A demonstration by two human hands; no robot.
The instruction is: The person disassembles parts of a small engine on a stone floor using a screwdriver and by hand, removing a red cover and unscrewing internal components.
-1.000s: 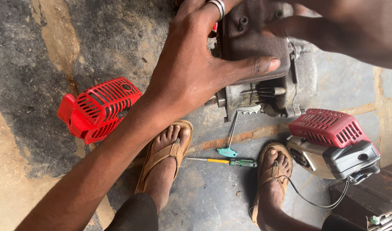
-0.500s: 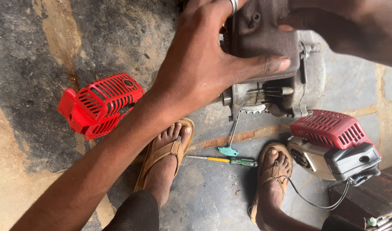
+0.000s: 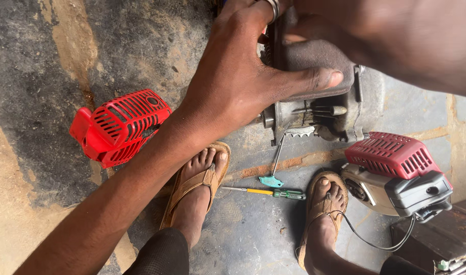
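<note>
Hands grip a small grey engine (image 3: 319, 109) held above a concrete floor (image 3: 50, 76): left hand (image 3: 243, 76) wraps its dark cover, thumb across; right hand (image 3: 396, 40), blurred, holds the top. Below lie a red vented cover (image 3: 121, 127), a screwdriver (image 3: 266, 192) between sandalled feet, and another red-topped engine (image 3: 396, 173).

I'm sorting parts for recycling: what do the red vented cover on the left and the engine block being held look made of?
Red vented cover: looks like moulded plastic, glossy, with thin uniform slats. Engine block under the left hand: apparently cast metal, dull grey, grimy, with a bolt showing.
</note>
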